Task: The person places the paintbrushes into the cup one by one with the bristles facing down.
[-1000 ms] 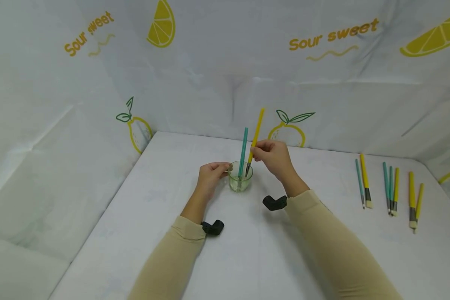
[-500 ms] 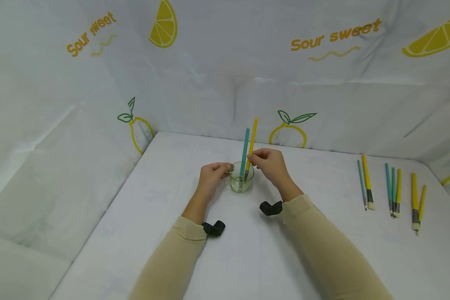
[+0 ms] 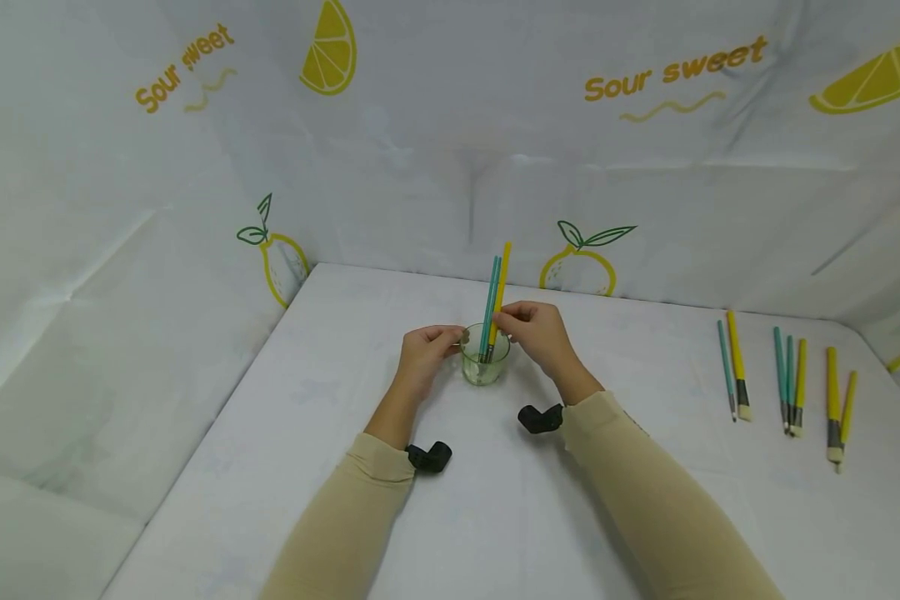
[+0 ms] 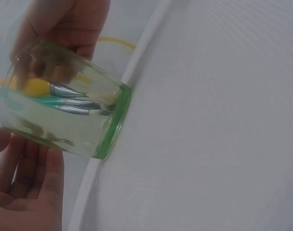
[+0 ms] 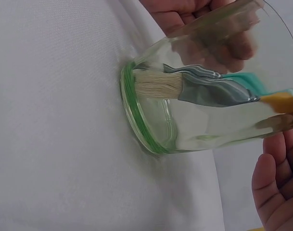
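Observation:
A clear glass with a greenish base [image 3: 482, 372] stands on the white table. My left hand [image 3: 422, 358] pinches its rim from the left. Two teal brushes [image 3: 489, 300] lean inside it, beside a yellow brush [image 3: 503, 279] that my right hand [image 3: 542, 333] pinches low on the handle, close to the rim. Through the glass wall in the right wrist view, the flat pale bristles [image 5: 158, 85] of the yellow brush are down near the green base [image 5: 136, 113]. The left wrist view shows the metal collars [image 4: 79, 103] of the teal brushes next to it.
On the right of the table lie three small groups of brushes: a teal and a yellow one [image 3: 736, 358], two teal with a yellow one [image 3: 800, 379], and two yellow ones [image 3: 832, 396]. A white printed cloth [image 3: 420, 200] hangs behind the table.
My right hand has moved down and slightly left, lowering the yellow brush into the glass until it stands closer to the teal ones. My left hand still holds the rim.

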The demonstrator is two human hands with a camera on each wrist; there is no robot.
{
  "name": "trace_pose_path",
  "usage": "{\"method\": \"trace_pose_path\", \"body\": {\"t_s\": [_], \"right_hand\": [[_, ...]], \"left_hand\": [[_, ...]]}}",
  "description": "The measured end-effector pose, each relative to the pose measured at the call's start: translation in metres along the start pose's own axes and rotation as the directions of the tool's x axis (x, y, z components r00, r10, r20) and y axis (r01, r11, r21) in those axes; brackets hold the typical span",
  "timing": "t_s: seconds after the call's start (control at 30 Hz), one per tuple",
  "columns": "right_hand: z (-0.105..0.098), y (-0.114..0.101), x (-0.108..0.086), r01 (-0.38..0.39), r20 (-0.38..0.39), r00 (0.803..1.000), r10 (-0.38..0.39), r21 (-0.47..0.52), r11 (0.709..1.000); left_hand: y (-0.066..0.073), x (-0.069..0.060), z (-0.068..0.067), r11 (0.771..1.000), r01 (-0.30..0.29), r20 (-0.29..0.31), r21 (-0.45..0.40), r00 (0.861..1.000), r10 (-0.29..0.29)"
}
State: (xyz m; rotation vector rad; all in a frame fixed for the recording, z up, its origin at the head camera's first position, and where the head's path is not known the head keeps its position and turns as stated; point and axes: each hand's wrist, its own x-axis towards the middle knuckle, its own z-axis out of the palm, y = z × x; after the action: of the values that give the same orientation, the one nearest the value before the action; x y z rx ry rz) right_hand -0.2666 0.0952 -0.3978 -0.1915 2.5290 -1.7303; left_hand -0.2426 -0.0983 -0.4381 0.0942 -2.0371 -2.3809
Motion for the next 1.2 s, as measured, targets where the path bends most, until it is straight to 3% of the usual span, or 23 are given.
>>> {"method": "trace_pose_path", "body": {"t_s": [0.9,1.2], "right_hand": [[-0.006,0.001,-0.002,-0.007,0.014,1.000,0.007,-0.011,1.000],[-0.038,0.006,-0.006,-0.028,-0.048,0.999,0.025,-0.060,0.998]], "left_hand": [[-0.002,0.002,0.000,1.000,0.004,0.004,-0.001,1.000,-0.004],[-0.002,0.002,-0.001,1.000,0.013,0.004,0.006,1.000,-0.013]]}}
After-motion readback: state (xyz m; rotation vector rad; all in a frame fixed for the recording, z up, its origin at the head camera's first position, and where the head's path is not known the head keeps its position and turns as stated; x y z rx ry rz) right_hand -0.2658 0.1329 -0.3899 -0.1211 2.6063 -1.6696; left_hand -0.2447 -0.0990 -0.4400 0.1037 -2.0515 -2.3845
